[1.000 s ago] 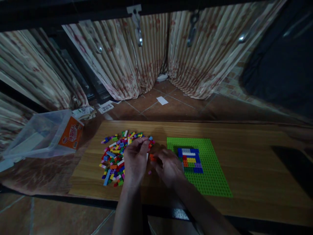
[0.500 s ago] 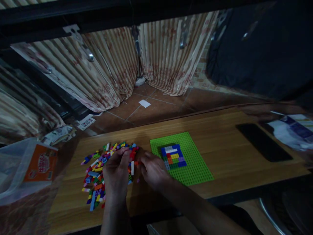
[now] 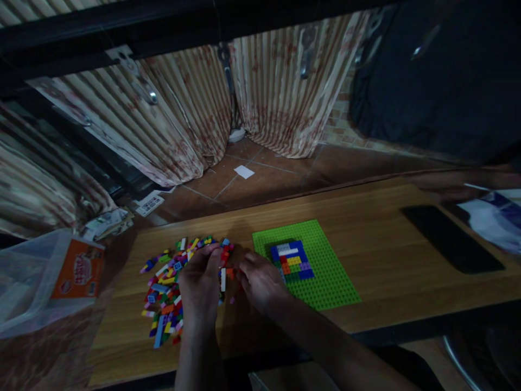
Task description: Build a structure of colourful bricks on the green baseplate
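Observation:
My left hand (image 3: 200, 279) is over the right side of a pile of loose toy bricks (image 3: 166, 281). Its thumb and fingers are pinched together, and what they may hold is hidden. Red bricks (image 3: 225, 254) show right at its fingertips; whether they are held or lie on the table I cannot tell. My right hand (image 3: 262, 282) has curled, closed fingers beside an orange brick (image 3: 230, 273) and a white brick (image 3: 223, 279); anything inside is too small to make out. To its right lies a green baseplate (image 3: 329, 277) bearing a flat block of blue, yellow and other bricks (image 3: 293, 260).
A wooden table (image 3: 366, 228) carries everything. On its right side lies a black flat object (image 3: 451, 239), with a white and blue plastic package (image 3: 492, 217) beyond. At the left stands a clear plastic bin (image 3: 36, 282) with an orange label. Curtains (image 3: 280, 92) hang behind.
The whole view has shifted slightly, so things appear a little further right. Both hands keep almost the same place and closed posture; the right fingers have shifted slightly.

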The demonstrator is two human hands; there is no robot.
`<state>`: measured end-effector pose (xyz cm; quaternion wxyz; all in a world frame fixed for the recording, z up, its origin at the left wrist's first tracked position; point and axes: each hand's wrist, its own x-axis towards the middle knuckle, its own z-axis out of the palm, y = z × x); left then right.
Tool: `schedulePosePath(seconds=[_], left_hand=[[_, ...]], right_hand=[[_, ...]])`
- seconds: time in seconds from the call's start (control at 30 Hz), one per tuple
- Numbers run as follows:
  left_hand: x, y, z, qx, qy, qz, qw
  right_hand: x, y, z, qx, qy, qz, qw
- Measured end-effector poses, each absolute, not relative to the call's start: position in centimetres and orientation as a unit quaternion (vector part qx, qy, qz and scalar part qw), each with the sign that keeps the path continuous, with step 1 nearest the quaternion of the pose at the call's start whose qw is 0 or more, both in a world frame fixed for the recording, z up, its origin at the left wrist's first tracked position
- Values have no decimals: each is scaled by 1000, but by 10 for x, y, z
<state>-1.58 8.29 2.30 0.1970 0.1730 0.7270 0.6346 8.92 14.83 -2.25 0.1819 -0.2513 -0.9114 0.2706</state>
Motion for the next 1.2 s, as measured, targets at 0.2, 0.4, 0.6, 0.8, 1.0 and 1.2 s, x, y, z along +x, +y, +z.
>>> schedulePosePath(seconds=[0.2, 0.4, 0.6, 0.8, 1.0, 1.2], left_hand=[[-16, 79, 27, 165, 723, 642, 194], [-24, 71, 22, 164, 708, 668, 158], [-31, 63, 25, 133, 693, 692, 153], [-31, 59, 32, 113, 696, 692, 155], [-29, 62, 29, 135, 691, 691, 165], [-26, 66, 24, 154, 699, 676, 175]], right_hand=[[89, 147, -22, -256, -913, 270, 168], [88, 147, -21, -264, -910, 284, 149], [88, 147, -25, -262, -907, 296, 142], [90, 150, -29, -251, -912, 291, 143], [91, 152, -33, -236, -917, 291, 137], [100, 160, -12, -220, -899, 332, 181]])
